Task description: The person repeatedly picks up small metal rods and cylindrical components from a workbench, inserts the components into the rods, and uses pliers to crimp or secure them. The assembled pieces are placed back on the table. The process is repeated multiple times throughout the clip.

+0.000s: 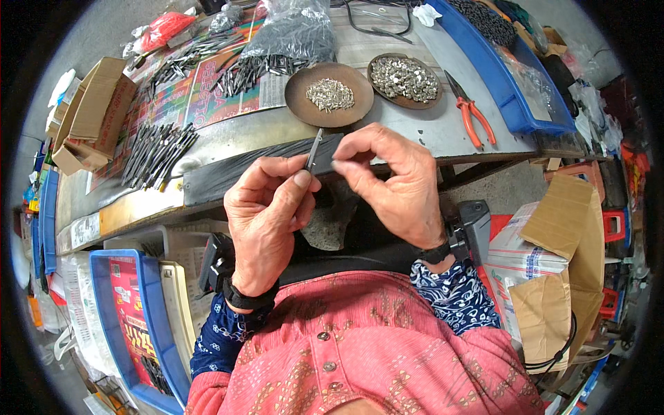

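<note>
Over the table's front edge, my left hand (268,211) pinches a slim grey-black piece (315,149) between thumb and fingers, its narrow end pointing up and away from me. Just right of it, my right hand (400,181) has thumb and forefinger brought together; anything between them is too small to make out. Beyond the hands stands a brown round dish (296,97) with a heap of small silvery pins (330,95). A second brown dish (377,86), behind and to the right, holds small shiny metal bits (408,77).
Red-handled pliers (474,119) lie right of the dishes, beside a long blue tray (515,90). Many slim black pieces (158,155) lie at the left, with more (249,72) by a clear plastic bag (290,34). Cardboard boxes (93,114) flank the workspace; a blue crate (145,304) sits low left.
</note>
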The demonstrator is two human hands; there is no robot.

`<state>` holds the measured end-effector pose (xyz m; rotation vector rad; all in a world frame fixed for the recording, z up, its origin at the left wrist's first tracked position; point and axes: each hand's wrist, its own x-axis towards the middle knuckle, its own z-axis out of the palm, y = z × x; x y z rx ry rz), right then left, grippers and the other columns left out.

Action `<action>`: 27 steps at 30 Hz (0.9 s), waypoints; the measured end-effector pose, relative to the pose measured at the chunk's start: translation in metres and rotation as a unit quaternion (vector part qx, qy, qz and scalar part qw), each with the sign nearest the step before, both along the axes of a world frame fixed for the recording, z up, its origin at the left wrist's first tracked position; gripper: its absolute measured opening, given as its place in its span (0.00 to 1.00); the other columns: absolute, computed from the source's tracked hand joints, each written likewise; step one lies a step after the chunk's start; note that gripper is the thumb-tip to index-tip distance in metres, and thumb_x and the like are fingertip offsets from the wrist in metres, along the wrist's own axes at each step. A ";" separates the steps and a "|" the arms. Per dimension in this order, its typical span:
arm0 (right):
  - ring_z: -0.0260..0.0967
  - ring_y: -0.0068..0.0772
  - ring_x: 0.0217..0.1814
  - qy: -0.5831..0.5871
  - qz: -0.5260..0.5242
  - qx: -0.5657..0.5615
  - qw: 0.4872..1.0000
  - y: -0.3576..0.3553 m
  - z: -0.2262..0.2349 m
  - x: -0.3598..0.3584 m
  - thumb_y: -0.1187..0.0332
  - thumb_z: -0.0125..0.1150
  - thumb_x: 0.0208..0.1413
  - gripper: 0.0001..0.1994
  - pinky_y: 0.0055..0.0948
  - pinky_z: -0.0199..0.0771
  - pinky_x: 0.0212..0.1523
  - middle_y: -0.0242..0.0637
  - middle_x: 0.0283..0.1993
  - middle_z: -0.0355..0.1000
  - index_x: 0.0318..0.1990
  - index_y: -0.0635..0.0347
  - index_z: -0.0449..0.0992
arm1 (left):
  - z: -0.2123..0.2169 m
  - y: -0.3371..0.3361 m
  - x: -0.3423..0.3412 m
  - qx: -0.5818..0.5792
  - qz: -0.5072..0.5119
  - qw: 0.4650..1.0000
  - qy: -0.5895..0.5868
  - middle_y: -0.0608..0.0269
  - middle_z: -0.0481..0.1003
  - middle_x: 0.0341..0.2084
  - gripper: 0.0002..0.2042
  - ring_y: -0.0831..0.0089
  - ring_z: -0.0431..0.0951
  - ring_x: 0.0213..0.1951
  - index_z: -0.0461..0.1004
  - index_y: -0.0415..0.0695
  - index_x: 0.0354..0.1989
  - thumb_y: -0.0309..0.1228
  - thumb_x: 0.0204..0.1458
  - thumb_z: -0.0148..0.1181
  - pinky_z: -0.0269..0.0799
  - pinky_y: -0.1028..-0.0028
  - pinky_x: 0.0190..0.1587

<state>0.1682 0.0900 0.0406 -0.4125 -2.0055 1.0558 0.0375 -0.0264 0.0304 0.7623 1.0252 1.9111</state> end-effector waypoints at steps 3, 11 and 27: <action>0.71 0.17 0.33 0.073 0.041 -0.055 0.995 -0.014 0.001 -0.003 0.81 0.63 0.51 0.05 0.18 0.72 0.35 0.29 0.32 0.73 0.36 0.64 0.76 | 0.002 -0.002 0.004 0.008 -0.007 1.000 -0.005 0.62 0.77 0.26 0.06 0.84 0.65 0.18 0.75 0.36 0.42 0.20 0.57 0.56 0.56 0.84 0.19; 0.70 0.21 0.30 0.096 0.061 -0.066 0.991 -0.021 -0.002 -0.005 0.80 0.63 0.49 0.07 0.20 0.70 0.29 0.33 0.33 0.72 0.36 0.62 0.74 | 0.006 -0.009 0.011 0.021 -0.010 1.000 0.006 0.62 0.77 0.26 0.06 0.84 0.66 0.19 0.75 0.36 0.42 0.20 0.57 0.56 0.58 0.84 0.20; 0.71 0.18 0.34 0.051 0.023 -0.052 0.997 -0.020 0.002 0.000 0.77 0.69 0.49 0.15 0.20 0.74 0.35 0.30 0.33 0.72 0.41 0.63 0.70 | 0.009 -0.016 0.006 -0.020 0.006 0.995 0.102 0.65 0.76 0.27 0.06 0.86 0.67 0.21 0.75 0.36 0.41 0.19 0.56 0.57 0.61 0.84 0.22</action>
